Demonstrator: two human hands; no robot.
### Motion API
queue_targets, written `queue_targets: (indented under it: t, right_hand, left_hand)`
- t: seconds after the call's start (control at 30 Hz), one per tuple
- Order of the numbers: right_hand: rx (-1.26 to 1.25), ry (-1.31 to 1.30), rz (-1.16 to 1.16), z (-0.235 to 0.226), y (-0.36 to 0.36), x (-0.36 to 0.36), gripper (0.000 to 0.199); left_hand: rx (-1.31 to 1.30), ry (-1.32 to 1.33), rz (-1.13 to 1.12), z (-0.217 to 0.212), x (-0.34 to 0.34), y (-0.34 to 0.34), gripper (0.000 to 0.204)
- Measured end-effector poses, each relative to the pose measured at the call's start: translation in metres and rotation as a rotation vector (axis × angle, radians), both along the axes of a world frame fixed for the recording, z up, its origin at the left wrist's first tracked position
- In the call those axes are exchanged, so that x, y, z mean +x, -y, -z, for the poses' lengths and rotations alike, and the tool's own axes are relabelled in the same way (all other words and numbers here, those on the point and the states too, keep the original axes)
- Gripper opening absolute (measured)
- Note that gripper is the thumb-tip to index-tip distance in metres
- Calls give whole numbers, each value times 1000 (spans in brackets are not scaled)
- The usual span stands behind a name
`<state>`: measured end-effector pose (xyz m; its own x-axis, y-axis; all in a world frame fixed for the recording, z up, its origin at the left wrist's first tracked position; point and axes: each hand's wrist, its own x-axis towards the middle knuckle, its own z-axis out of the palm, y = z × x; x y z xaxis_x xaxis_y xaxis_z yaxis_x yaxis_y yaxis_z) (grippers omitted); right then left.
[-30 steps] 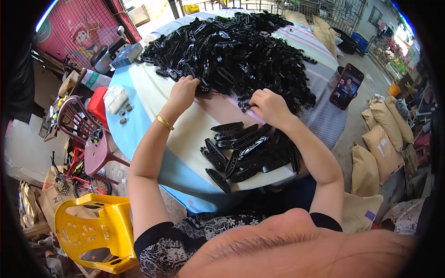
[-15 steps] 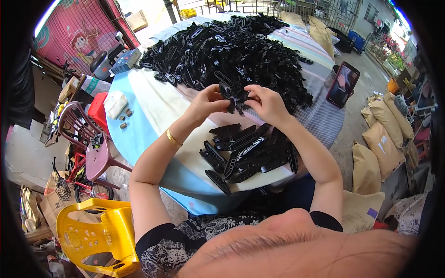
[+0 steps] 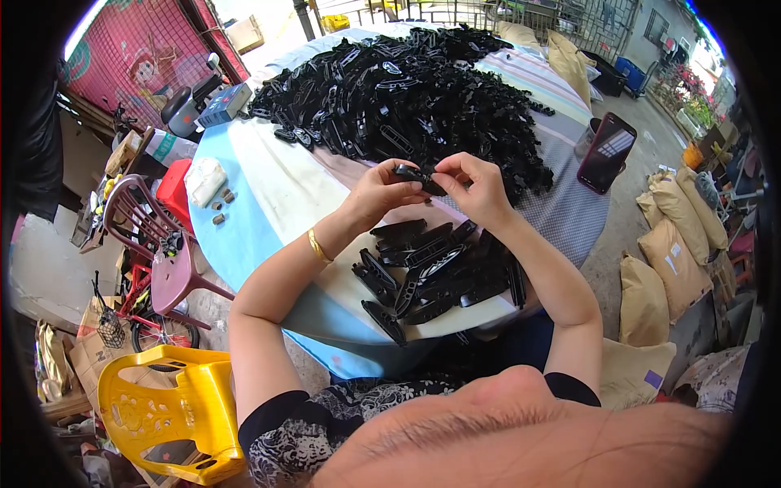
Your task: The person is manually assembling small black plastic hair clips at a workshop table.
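Black plastic part (image 3: 421, 176) is pinched between both hands, held up just above the desk (image 3: 268, 203), between the big heap of black parts (image 3: 407, 89) further back and the smaller pile (image 3: 439, 272) near the body. Left hand (image 3: 381, 189) has its grip closed on the part's left end, wrist bent inward, gold bangle (image 3: 319, 246) on the forearm. Right hand (image 3: 476, 185) closes its grip on the right end, fingers curled over the top. Both elbows are tucked in and the forearms angle toward each other. Phone (image 3: 606, 152) sits at the desk's right edge.
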<state>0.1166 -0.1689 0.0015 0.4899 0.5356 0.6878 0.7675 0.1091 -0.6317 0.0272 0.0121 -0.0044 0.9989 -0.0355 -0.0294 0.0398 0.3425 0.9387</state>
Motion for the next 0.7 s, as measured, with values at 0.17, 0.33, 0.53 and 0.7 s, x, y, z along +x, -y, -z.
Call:
queue_targets:
  t: [0.17, 0.33, 0.53, 0.7]
  right_hand:
    - [39, 81, 49, -3, 1, -1, 12]
    - [85, 124, 36, -6, 2, -1, 12]
    - [51, 351, 46, -9, -2, -5, 12]
    - [47, 448, 115, -11, 2, -6, 10]
  left_hand:
    - [-34, 39, -55, 2, 2, 0, 30]
    - [-16, 21, -53, 6, 3, 1, 30]
    - [-51, 1, -44, 4, -1, 3, 28]
    - [-4, 83, -67, 7, 2, 6, 27]
